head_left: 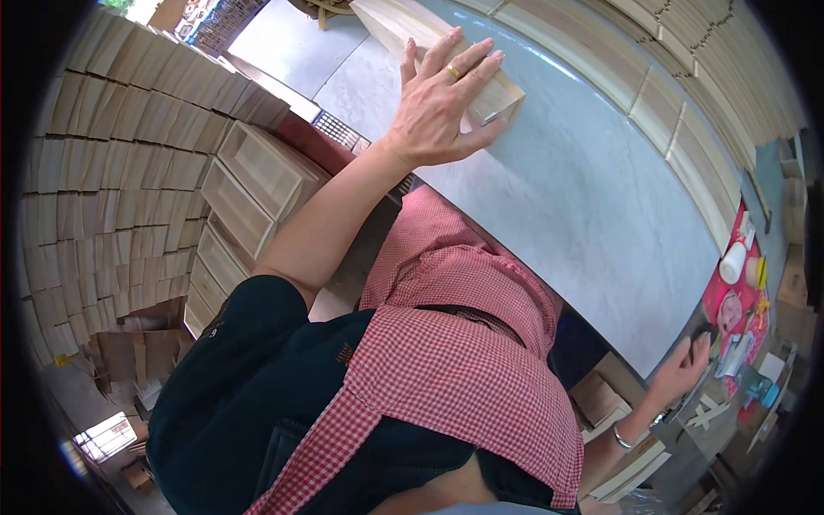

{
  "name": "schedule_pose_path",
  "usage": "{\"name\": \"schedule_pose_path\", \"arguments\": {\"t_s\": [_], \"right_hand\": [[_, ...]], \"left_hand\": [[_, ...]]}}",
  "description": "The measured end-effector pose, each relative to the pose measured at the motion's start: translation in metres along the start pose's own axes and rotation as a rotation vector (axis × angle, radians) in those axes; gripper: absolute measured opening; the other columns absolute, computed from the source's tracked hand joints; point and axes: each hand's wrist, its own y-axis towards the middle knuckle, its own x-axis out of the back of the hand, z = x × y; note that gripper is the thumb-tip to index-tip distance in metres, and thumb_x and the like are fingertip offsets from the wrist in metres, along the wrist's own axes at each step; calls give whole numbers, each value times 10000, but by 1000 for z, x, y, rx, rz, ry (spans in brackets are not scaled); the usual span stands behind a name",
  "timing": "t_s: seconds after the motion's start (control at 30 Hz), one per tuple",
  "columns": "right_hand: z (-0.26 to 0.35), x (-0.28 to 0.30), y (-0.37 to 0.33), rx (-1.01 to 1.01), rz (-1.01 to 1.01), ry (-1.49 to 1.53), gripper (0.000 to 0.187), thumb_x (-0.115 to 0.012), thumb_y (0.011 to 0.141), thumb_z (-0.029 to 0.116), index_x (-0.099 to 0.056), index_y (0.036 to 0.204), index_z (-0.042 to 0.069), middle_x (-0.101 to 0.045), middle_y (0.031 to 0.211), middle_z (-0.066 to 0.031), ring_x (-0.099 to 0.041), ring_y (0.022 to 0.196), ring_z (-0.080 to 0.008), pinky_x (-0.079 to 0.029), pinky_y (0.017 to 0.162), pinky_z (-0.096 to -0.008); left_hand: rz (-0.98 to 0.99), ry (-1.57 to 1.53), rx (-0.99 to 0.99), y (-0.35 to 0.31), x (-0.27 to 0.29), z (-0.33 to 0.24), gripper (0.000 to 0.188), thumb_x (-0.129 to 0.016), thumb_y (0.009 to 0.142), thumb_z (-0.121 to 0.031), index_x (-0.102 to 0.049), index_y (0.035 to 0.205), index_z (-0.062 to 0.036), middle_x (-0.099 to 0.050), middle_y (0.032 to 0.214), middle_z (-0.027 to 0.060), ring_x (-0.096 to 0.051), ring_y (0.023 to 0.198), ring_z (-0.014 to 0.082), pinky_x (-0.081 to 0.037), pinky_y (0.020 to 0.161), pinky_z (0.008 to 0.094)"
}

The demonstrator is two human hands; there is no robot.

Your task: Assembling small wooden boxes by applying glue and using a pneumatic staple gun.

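Near the top centre of the frame the left hand (442,94) lies flat, fingers spread, on the top face of a long pale wooden box (429,43), pressing on it rather than gripping; a gold ring shows on one finger. The box rests on a grey-white marbled tabletop (584,197) that sweeps from the upper middle down toward the right, and it runs diagonally from the top edge to its open end just beside the fingertips. At the lower right, the right hand (682,369) reaches to the table's far corner with fingers curled around a dark object (too small and shadowed to identify), so whether it truly grasps it I cannot tell; a bracelet circles that wrist. Just right of this hand lies a red tray or mat (738,292) crowded with small items, among them a white roll of tape. The left half of the frame is filled by tall stacks of thin wooden boards (112,172), and in front of them, toward the centre left, stands a column of open wooden crates (249,189). More wooden slats (687,112) are banked along the upper right, behind the table. A red-and-white checked apron (463,343) over dark clothing fills the lower middle.
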Motion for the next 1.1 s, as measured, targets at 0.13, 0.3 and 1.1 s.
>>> {"name": "schedule_pose_path", "arguments": {"t_s": [0.13,0.3,1.1], "right_hand": [[3,35,16,-175,141,-800,510,-678,946,272,-566,1336,-37,-621,1251,-246,-620,1105,-405,-502,972,-454],[-43,39,20,-208,211,-862,556,-719,900,300,-571,1316,-39,-618,1233,-265,-604,1087,-439,-489,975,-495],[46,66,76,-328,239,-97,367,-791,854,322,-665,1001,10,-610,655,-38,-464,411,-110,-380,373,-256]], "left_hand": [[22,19,30,2,2,-5,702,-667,819,-424,-537,1463,-176,-502,1526,4,-312,1499,309,-87,1225,593],[63,95,61,9,11,-18,682,-658,828,-427,-541,1450,-172,-509,1514,7,-311,1496,311,-91,1225,596],[-45,80,116,0,-3,-15,696,-681,796,-407,-548,1404,-96,-510,1497,53,-369,1465,299,-161,1241,507]]}}
